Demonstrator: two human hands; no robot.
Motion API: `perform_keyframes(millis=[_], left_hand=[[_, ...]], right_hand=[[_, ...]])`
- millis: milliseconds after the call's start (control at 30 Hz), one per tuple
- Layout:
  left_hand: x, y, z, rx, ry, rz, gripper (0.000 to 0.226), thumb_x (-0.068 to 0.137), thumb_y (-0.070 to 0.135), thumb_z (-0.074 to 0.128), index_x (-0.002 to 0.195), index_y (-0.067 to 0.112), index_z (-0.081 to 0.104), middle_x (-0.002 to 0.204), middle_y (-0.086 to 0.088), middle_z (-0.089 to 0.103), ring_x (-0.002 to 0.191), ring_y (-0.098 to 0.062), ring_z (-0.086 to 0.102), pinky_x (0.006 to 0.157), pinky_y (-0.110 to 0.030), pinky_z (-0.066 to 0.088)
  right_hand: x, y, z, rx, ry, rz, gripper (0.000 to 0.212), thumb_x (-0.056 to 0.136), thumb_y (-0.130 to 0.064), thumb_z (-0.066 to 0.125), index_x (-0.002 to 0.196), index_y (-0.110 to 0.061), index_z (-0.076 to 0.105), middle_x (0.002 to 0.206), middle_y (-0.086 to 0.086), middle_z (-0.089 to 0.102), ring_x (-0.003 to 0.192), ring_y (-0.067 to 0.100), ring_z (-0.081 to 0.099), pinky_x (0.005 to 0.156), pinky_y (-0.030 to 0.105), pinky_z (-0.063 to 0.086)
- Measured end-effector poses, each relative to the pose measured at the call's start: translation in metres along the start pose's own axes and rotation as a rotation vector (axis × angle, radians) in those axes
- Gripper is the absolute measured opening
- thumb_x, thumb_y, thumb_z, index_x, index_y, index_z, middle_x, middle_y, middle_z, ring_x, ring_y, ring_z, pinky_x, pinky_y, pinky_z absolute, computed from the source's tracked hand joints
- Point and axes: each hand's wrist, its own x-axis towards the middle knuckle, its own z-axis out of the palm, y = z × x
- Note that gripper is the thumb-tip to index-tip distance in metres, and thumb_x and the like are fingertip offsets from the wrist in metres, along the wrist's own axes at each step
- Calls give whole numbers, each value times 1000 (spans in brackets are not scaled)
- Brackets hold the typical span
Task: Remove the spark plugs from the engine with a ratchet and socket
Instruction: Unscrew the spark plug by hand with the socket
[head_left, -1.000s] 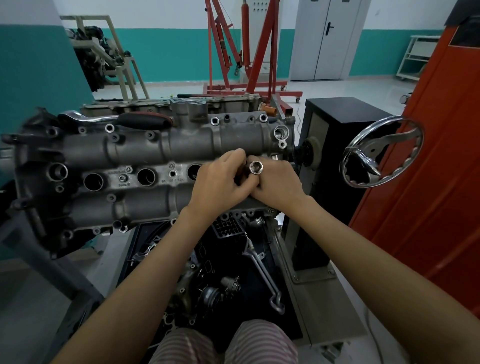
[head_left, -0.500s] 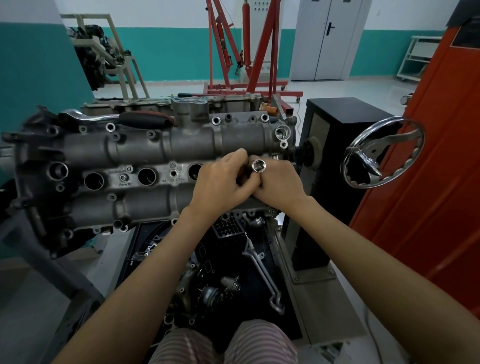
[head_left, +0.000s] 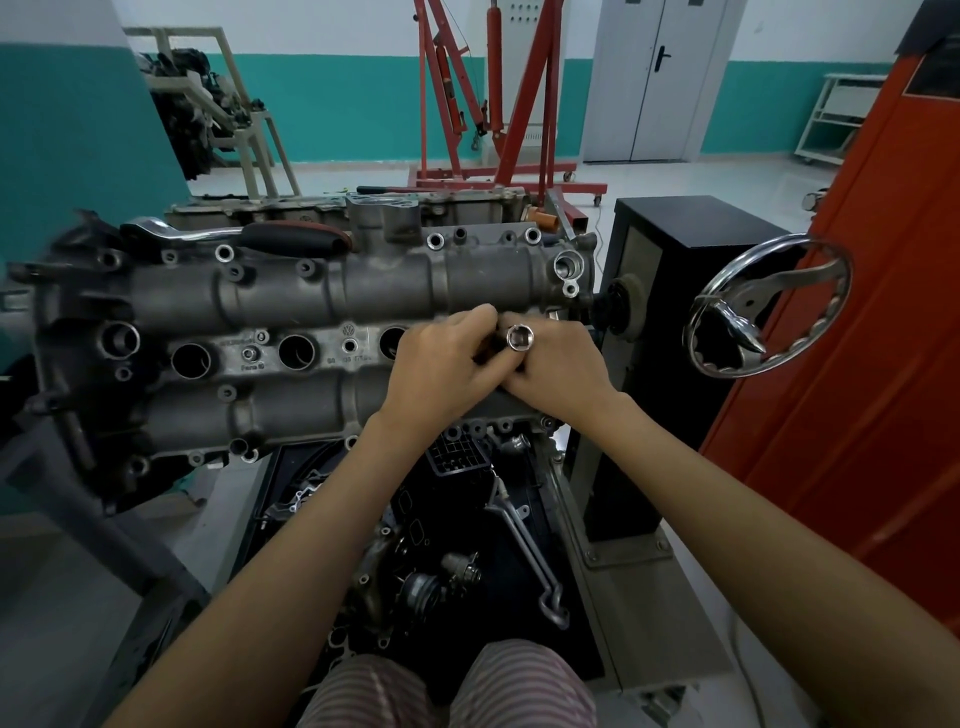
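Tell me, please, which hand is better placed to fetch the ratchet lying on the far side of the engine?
Probably the left hand: the ratchet lies to the far left. The right hand sits farther away, and both hands grip the socket.

The left hand and right hand hide the socket shaft. The fourth well, at three o'clock of the row, is perhaps beneath them.

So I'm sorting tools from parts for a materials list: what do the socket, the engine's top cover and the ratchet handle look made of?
Socket: bright mirror-like metal, probably chromed steel. Engine cover: dull grey, grainy metal, likely cast aluminium. Ratchet: shiny chromed shank; its handle looks matte black with red trim, probably rubber or plastic.
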Motion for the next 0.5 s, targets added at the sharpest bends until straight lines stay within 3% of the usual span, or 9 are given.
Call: perform_keyframes(millis=[133,267,367,500], left_hand=[[0,4,-1,0,8,-4,32,84,31,52,66,18,30,54,8,32,42,-15,34,41,-25,27],[0,0,0,6,-2,-36,41,85,35,50,56,7,44,46,-3,44,42,-24,47,43,-28,33],[0,-2,1,-5,-21,-59,50,85,41,50,54,3,53,47,-7,51,45,-24,50,44,-35,39],[0,1,0,-18,-4,-29,40,84,35,54,56,10,40,49,4,38,42,-19,42,42,-29,33]], right_hand=[[-1,0,0,12,24,6,38,80,-38,41,84,-3,54,74,9,61,62,25,55,51,32,36],[0,-2,-1,-33,8,34,47,78,-46,37,83,-10,67,77,5,68,73,25,63,56,34,43],[-2,-3,-3,30,75,11,46,78,-42,37,72,-9,69,68,7,68,64,28,63,50,30,40],[-2,0,-2,-7,16,4,31,84,-32,48,89,-6,65,79,8,68,71,27,62,57,36,45]])
